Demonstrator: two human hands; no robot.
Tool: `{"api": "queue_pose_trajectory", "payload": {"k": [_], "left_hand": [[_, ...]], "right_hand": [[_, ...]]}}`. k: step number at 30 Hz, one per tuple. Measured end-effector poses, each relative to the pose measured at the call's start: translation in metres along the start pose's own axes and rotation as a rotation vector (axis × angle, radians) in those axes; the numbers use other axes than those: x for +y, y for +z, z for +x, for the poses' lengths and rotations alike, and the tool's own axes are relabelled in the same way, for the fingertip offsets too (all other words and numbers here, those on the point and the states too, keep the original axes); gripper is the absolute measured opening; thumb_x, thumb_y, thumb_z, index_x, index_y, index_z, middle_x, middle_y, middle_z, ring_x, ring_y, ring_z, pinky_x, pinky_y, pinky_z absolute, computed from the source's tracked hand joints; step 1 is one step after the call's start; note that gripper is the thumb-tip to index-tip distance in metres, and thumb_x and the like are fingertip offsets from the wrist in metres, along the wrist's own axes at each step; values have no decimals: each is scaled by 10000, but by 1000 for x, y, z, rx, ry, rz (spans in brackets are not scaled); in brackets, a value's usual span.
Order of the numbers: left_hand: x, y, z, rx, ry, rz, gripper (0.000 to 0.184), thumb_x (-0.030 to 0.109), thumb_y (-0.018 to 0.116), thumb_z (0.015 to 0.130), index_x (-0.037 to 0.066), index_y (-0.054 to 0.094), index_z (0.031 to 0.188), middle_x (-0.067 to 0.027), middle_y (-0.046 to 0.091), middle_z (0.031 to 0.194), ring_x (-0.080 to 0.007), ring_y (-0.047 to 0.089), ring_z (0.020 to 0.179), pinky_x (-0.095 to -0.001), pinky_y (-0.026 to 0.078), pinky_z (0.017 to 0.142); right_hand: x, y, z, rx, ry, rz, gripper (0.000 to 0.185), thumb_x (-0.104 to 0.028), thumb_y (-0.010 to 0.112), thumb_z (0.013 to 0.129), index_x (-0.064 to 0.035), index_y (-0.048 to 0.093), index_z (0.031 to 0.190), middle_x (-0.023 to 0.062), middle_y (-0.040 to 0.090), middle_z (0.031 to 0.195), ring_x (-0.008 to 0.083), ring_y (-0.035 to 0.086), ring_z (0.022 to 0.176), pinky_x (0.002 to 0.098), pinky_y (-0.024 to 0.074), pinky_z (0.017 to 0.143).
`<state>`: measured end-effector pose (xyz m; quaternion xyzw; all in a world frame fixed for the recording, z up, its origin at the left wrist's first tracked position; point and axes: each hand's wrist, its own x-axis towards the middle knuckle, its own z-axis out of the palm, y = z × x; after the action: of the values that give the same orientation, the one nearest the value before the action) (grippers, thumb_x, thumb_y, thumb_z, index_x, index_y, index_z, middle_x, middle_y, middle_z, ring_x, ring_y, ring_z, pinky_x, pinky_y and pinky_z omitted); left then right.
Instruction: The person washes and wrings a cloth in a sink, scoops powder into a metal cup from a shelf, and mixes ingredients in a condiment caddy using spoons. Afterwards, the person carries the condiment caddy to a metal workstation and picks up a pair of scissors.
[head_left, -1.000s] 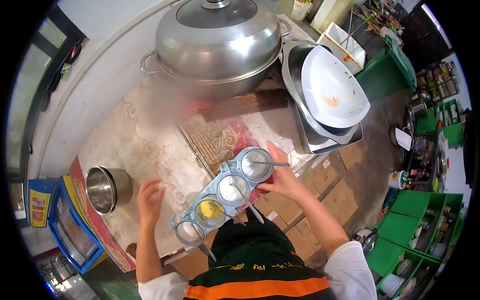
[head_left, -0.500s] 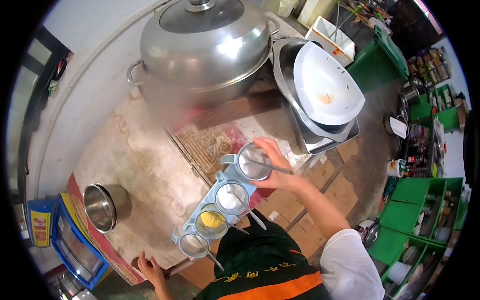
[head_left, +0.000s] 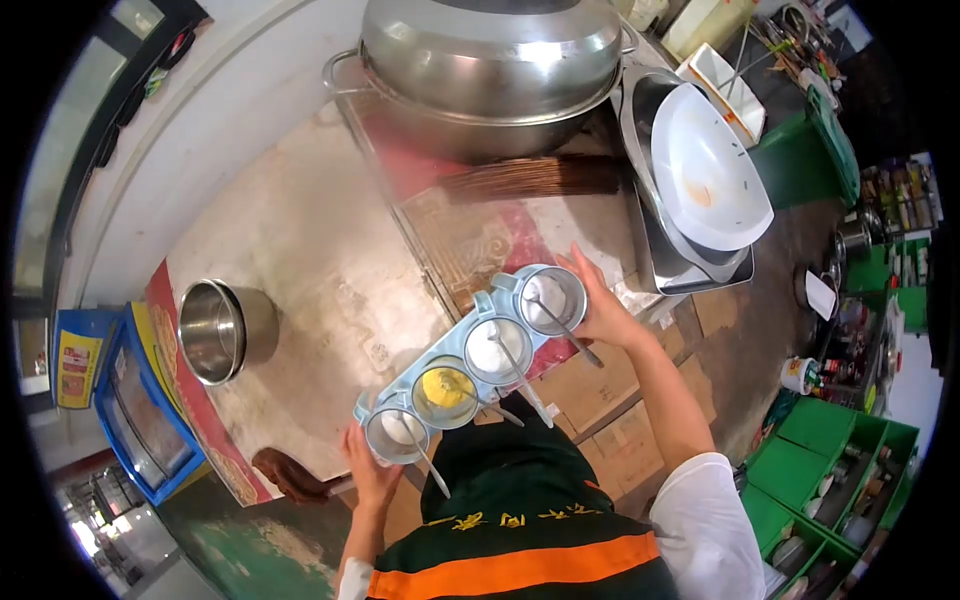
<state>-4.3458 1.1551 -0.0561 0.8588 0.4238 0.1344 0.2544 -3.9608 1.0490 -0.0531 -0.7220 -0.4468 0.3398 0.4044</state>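
Note:
A light blue seasoning rack (head_left: 448, 346) is held in front of my apron, slanting from lower left to upper right. Several clear cups sit in it, each with a spoon. One cup contains yellow powder (head_left: 446, 386); white powder or grains (head_left: 496, 350) show in the others. My right hand (head_left: 603, 312) grips the upper right end, fingers around the outer side of the end cup. At the lower left end, my left hand (head_left: 371, 472) is closed against the rack beside the last cup. Its fingers are partly hidden.
A large lidded steel pot (head_left: 490, 90) stands at the back, with a bundle of thin brown sticks (head_left: 535, 180) before it. White dish (head_left: 708, 170) rests over metal pans at right. Nested steel pots (head_left: 225, 330) stand left. A dark brown object (head_left: 287, 474) lies at the table's near edge.
My left hand has moved from the table's near edge to the rack's left end. The rack has shifted slightly up and right in view. The camera view has also shifted.

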Motion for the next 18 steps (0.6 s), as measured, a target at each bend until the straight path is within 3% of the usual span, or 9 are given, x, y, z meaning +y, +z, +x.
{"api": "queue_pose_trajectory", "payload": {"k": [6, 10, 13, 18], "left_hand": [[-6, 19, 12, -1, 101, -47, 555, 173, 719, 500, 22, 492, 983, -133, 457, 1014, -324, 389, 989, -420, 265, 867], [-19, 22, 8, 7, 117, 18, 644, 221, 748, 432, 33, 497, 994, -144, 433, 1048, -354, 362, 1009, -436, 279, 867], [-23, 26, 8, 73, 133, 71, 704, 264, 757, 407, 25, 488, 1012, -154, 401, 1090, -375, 329, 1040, -443, 284, 869], [-31, 25, 17, 49, 141, 84, 722, 290, 732, 442, 22, 453, 1052, -159, 384, 1112, -372, 305, 1066, -443, 261, 884]], "right_hand": [[25, 12, -17, 33, -55, -319, 948, -102, 743, 469, -58, 229, 1265, 120, 383, 1201, 313, 234, 1168, 350, 241, 965], [28, 27, -42, 125, -4, -259, 909, -157, 752, 477, -42, 274, 1242, 102, 406, 1182, 300, 266, 1138, 353, 262, 941], [28, 41, -59, 174, 147, -249, 906, -194, 761, 478, -47, 283, 1234, 107, 398, 1172, 290, 307, 1096, 348, 267, 924], [50, 69, -96, 326, 233, 7, 842, -197, 757, 489, -59, 322, 1196, 140, 398, 1146, 300, 316, 1093, 366, 261, 931]]}}
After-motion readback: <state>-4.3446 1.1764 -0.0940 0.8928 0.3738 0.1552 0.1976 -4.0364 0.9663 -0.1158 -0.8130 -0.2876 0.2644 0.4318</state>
